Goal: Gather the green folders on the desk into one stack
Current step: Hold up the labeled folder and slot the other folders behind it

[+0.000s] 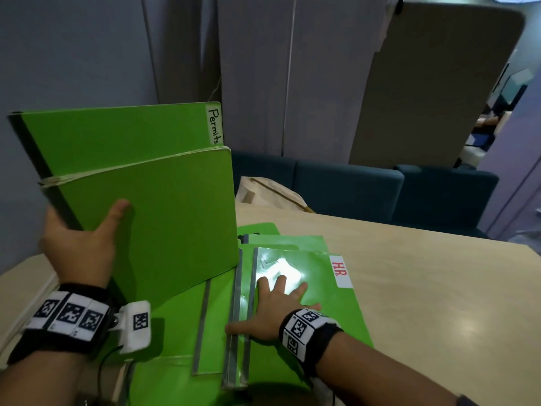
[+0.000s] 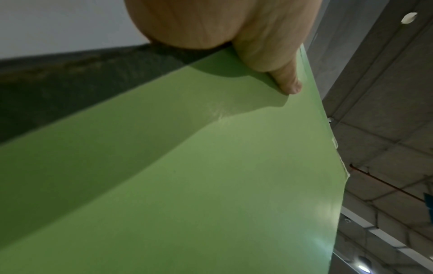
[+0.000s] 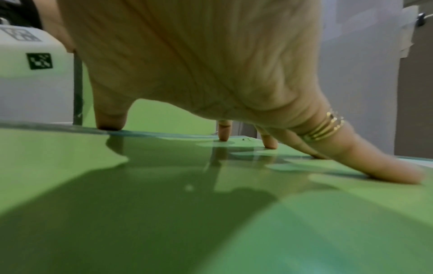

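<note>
My left hand [image 1: 85, 232] grips two green card folders held upright above the desk's left side: a front one [image 1: 164, 218] and a rear one labelled "Permits" [image 1: 117, 136]. The thumb [image 2: 288, 81] presses on the front cover, and the fingers are hidden behind. My right hand [image 1: 275, 306] lies flat with spread fingers [image 3: 223, 133] on a glossy green folder labelled "H.R." [image 1: 333, 291], which tops a loose pile of green folders [image 1: 210, 332] on the desk. More green folders [image 1: 281, 238] stick out beyond it.
The light wooden desk [image 1: 439, 288] stretches bare to the right of the pile. A pale bag [image 1: 269, 191] lies at the far edge. A dark blue sofa [image 1: 380, 189] and grey partition panels [image 1: 292, 68] stand behind.
</note>
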Tool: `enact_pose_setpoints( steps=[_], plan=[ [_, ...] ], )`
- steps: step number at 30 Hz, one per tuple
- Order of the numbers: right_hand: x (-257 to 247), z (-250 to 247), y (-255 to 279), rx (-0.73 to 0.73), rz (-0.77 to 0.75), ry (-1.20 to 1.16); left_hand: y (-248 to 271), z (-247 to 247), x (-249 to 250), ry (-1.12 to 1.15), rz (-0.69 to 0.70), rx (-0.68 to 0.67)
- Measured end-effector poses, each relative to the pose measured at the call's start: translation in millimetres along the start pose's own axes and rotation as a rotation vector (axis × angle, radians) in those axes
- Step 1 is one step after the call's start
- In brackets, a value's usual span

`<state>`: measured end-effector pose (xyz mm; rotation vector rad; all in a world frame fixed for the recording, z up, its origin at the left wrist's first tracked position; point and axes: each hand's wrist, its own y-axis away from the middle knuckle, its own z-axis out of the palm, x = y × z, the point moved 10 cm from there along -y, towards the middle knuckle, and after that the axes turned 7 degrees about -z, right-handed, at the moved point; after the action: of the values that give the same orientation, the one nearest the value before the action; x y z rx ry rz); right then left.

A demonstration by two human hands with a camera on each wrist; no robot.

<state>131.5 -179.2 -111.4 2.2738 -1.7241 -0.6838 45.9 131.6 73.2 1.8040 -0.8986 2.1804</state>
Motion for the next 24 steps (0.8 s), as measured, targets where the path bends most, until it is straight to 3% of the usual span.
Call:
enact_pose_setpoints(
  steps=[6, 11, 17, 24],
  plan=[
    [-19, 0, 6, 0.01, -0.046, -0.043, -8, -13, -12, -0.001, 0.043, 0.037],
    [-20, -1, 11, 0.014, -0.077, -0.067, -4, -13, -11, -0.003, -0.016, 0.011],
    [-26, -51, 36, 0.201, -0.325, -0.126, -8, -17, -8, 0.003, -0.026, 0.037],
    [-5, -69, 68, 0.282, -0.382, -0.036, -10, -14, -11, -0.001, -0.028, 0.036]
  ],
)
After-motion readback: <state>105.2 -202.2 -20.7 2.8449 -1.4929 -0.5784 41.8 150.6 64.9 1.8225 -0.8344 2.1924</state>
